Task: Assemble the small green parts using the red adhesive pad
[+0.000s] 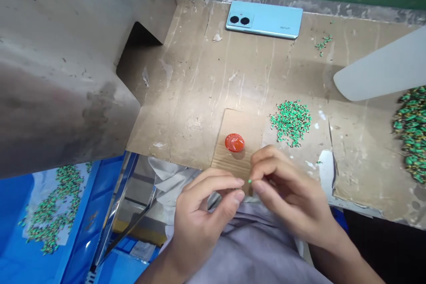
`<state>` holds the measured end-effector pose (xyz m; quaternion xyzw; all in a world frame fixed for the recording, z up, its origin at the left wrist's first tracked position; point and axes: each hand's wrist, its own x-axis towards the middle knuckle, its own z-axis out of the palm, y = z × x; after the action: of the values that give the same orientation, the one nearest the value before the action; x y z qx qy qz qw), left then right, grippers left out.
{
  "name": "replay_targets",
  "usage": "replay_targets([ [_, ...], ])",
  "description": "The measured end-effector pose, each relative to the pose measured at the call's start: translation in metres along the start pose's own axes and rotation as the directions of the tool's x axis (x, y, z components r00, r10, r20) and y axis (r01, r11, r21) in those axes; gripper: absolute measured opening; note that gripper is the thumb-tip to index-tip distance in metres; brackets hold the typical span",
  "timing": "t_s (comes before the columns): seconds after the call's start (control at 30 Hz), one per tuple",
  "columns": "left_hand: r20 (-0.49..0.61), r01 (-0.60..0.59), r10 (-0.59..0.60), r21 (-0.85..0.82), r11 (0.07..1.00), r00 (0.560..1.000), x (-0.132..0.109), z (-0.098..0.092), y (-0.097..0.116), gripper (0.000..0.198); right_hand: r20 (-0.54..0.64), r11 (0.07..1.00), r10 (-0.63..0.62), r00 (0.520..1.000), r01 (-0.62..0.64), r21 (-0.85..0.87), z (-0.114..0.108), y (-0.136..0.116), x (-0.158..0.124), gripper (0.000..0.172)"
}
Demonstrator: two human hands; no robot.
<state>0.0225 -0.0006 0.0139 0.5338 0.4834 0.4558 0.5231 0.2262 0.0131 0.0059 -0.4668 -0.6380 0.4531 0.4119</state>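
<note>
My left hand [208,213] is closed in a pinch near the table's front edge; whatever sits between its thumb and fingertips is too small to name. Facing it, my right hand [286,191] pinches a tiny green piece [249,181] between thumb and index finger. The fingertips of both hands are close together but apart. Just beyond them, a small round red dish [234,143] with a glossy red content rests on a strip of cardboard [233,120]. Beyond my right hand lies a loose pile of small green pieces [291,122] with darker ends.
A light blue phone [266,20] lies at the back. Metal housing [66,62] stands at left, above a blue bin [80,230] holding more green pieces. A larger pile [414,133] is at far right, below a whitish rounded object [382,69].
</note>
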Motion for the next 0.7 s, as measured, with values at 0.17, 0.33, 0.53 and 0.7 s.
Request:
replay_targets([
  [0.17,0.028,0.063,-0.061,-0.086,0.994,0.998,-0.002,-0.003,-0.003,0.027,-0.248,0.895,-0.277,0.928,0.155,-0.418,0.002,0.023,0.015,0.013],
  [0.33,0.028,0.162,-0.16,-0.249,0.955,0.987,-0.001,-0.003,-0.004,0.03,-0.24,0.856,-0.329,0.913,0.182,-0.483,0.005,0.032,0.02,0.013],
  [0.53,0.059,0.223,-0.22,-0.436,0.872,0.974,0.002,-0.003,-0.006,0.016,-0.221,0.845,-0.323,0.92,0.175,-0.506,0.005,0.032,0.019,0.009],
  [0.7,0.1,0.284,-0.27,-0.466,0.838,0.958,0.0,-0.004,-0.006,0.016,-0.195,0.834,-0.32,0.927,0.178,-0.522,0.005,0.033,0.019,0.01],
])
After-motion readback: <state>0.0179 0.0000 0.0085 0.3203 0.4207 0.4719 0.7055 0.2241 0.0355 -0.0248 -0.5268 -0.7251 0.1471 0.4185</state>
